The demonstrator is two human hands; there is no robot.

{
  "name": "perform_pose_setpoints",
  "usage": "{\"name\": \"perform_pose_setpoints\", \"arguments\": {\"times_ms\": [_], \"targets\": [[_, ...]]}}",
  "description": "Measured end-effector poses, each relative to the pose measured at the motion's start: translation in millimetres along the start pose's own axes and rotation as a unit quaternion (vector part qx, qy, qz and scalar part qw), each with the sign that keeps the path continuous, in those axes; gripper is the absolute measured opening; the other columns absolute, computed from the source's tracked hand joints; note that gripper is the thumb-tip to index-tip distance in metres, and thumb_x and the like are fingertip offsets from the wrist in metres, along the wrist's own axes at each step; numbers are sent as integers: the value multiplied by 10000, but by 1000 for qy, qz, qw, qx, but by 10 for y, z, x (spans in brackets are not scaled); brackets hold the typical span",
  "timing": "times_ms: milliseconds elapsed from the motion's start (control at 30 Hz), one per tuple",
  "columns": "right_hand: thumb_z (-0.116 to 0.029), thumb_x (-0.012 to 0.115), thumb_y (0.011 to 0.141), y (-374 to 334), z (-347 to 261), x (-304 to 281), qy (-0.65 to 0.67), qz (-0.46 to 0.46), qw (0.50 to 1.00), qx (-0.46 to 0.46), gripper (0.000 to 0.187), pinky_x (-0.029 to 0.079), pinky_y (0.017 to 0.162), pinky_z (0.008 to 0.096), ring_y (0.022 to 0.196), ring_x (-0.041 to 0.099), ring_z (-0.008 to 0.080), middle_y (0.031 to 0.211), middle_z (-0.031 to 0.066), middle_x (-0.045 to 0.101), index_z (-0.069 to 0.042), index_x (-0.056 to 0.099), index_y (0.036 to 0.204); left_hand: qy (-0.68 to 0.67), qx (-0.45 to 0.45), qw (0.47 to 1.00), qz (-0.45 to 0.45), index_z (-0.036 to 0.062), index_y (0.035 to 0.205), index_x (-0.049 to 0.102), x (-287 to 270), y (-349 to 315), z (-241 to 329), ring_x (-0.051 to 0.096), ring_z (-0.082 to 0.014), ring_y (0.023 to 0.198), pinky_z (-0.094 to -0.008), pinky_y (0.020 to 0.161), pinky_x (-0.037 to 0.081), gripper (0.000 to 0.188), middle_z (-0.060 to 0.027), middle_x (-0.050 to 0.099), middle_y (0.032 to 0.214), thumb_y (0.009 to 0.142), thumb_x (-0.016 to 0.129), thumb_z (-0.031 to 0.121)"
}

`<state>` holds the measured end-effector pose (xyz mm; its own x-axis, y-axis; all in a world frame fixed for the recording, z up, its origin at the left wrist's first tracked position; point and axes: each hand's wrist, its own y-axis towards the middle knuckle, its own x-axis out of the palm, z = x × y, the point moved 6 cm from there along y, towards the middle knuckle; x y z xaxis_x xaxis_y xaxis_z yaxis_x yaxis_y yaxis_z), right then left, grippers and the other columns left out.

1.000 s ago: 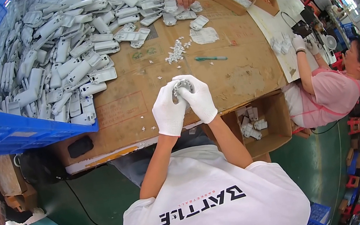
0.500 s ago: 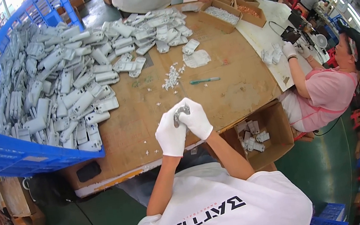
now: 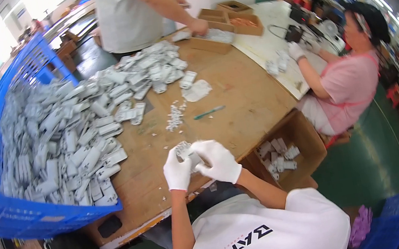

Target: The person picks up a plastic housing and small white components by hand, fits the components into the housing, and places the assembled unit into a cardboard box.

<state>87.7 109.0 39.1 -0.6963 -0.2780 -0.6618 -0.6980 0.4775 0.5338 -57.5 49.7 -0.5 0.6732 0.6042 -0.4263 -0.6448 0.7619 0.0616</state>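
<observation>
Both of my hands wear white gloves and meet above the near edge of the cardboard-covered table [image 3: 240, 112]. Between them is a small light-grey plastic housing [image 3: 183, 151], tilted, with its detailed side partly showing. My left hand [image 3: 178, 171] is closed on its left side. My right hand [image 3: 220, 161] grips it from the right, the fingers covering part of it. Just beyond lies a little heap of tiny white plastic pieces [image 3: 175, 116]. To the right of that heap is a teal pen [image 3: 209, 112].
A blue crate [image 3: 50, 212] at the left spills grey housings [image 3: 81, 144] onto the table. An open carton [image 3: 309, 151] with several white parts stands at my right. Two co-workers are near: one standing across, reaching into a small-parts box [image 3: 213, 45], one seated right.
My hands have opened out from around the housing, so more of it shows. My view has shifted, and the standing person's hand now reaches into the parts box.
</observation>
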Motion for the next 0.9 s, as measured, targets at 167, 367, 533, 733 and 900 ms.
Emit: {"name": "perform_pose_setpoints", "arguments": {"times_ms": [167,367,533,733,900], "targets": [[-211,752,789,-148,197,143,-61,-43,997,12,409,541,821,398,952,648,271,1040,62,652,-119,586,1152,16,9,997,-72,28,1199,654,241,152,48,712,-268,1010,-359,870,544,427,-165,726,1085,785,684,127],[-219,769,779,-264,693,-126,-46,-37,985,163,438,557,763,441,903,667,348,1025,134,640,-124,581,1163,-36,35,985,-164,13,1323,582,836,316,246,708,-247,1009,-340,865,544,545,-186,715,1098,810,689,158],[-186,748,795,-107,1225,-633,-86,4,988,127,317,529,839,421,962,629,333,1010,141,619,-115,635,1083,-183,-6,958,-221,-18,1501,343,1089,246,492,618,-266,1195,-348,1004,501,717,-220,546,1382,865,665,55],[-173,651,835,309,2995,-1930,-295,76,927,218,243,505,904,448,1031,605,364,1074,179,638,-36,674,1035,-160,-7,974,-163,-10,1266,607,680,-221,380,675,-215,1091,-325,950,528,394,-151,675,1207,875,638,24],[-197,700,808,454,4000,-2253,-499,27,837,221,237,520,851,463,973,630,357,1020,184,660,-59,682,999,-141,-11,974,-175,1,1137,673,499,-517,373,718,-170,952,-288,839,561,245,-112,733,1045,895,651,34]]}}
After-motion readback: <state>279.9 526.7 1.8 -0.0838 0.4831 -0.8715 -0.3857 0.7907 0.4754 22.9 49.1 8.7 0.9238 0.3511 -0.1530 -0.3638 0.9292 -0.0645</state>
